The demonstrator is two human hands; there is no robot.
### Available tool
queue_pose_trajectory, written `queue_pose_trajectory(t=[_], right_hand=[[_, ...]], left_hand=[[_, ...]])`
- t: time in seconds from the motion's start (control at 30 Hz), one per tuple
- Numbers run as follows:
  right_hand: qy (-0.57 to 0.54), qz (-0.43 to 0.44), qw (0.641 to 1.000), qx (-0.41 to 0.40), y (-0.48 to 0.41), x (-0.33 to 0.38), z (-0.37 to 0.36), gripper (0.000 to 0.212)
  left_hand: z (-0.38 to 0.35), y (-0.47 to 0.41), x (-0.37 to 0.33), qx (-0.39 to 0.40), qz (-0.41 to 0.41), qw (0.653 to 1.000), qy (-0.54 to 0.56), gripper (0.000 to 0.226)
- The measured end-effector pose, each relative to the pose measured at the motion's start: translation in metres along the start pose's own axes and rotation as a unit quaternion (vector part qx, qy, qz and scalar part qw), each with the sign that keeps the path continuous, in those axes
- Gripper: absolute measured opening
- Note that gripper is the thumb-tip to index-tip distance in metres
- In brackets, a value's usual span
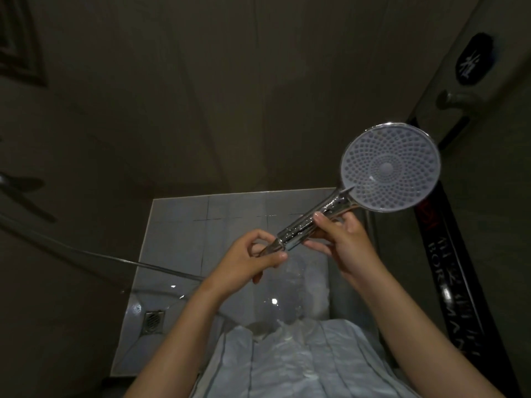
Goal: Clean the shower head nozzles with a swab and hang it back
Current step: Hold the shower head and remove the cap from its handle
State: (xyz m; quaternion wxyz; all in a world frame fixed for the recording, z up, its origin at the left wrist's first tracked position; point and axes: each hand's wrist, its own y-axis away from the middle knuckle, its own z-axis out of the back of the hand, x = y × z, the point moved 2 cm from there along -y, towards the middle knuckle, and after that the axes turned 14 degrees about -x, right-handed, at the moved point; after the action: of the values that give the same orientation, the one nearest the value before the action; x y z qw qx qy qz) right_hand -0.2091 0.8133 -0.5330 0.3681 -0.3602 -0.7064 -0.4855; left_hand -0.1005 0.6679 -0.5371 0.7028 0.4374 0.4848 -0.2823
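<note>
A chrome shower head [390,167] with a round pale face full of small nozzles points toward me at the right, its wet chrome handle [304,225] slanting down to the left. My right hand [343,239] grips the middle of the handle. My left hand [250,258] pinches the lower end of the handle where the hose [94,255] joins. The hose runs off to the left. A thin white stick-like thing [371,178] lies against the nozzle face; I cannot tell whether it is a swab.
Dark walls close in on all sides. Below lies a pale tiled floor [178,225] with a square drain [153,320] at the lower left. A water heater with a knob [457,99] hangs at the upper right. A dark strip with lettering [451,271] runs down the right.
</note>
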Motion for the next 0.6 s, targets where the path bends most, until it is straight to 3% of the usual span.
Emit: queue_pose_trajectory(t=[0.1, 0.23, 0.4, 0.6], right_hand=[[0.001, -0.001, 1.000, -0.009, 0.0009, -0.0017, -0.0009, 0.014], [-0.002, -0.002, 1.000, -0.014, 0.0009, -0.0024, -0.0007, 0.012], [-0.007, -0.009, 1.000, -0.011, 0.0004, -0.0025, -0.0007, 0.013], [-0.007, -0.011, 1.000, -0.009, 0.0013, -0.0028, -0.0008, 0.014]], left_hand=[[0.0029, -0.0017, 0.0038, -0.029, -0.005, 1.000, 0.003, 0.026], [0.0040, -0.0016, 0.0054, -0.047, -0.004, 0.999, 0.012, 0.025], [0.0041, 0.0006, 0.0036, -0.012, 0.000, 1.000, 0.001, 0.018], [0.0012, 0.0034, 0.0084, -0.005, 0.026, 1.000, -0.015, 0.037]])
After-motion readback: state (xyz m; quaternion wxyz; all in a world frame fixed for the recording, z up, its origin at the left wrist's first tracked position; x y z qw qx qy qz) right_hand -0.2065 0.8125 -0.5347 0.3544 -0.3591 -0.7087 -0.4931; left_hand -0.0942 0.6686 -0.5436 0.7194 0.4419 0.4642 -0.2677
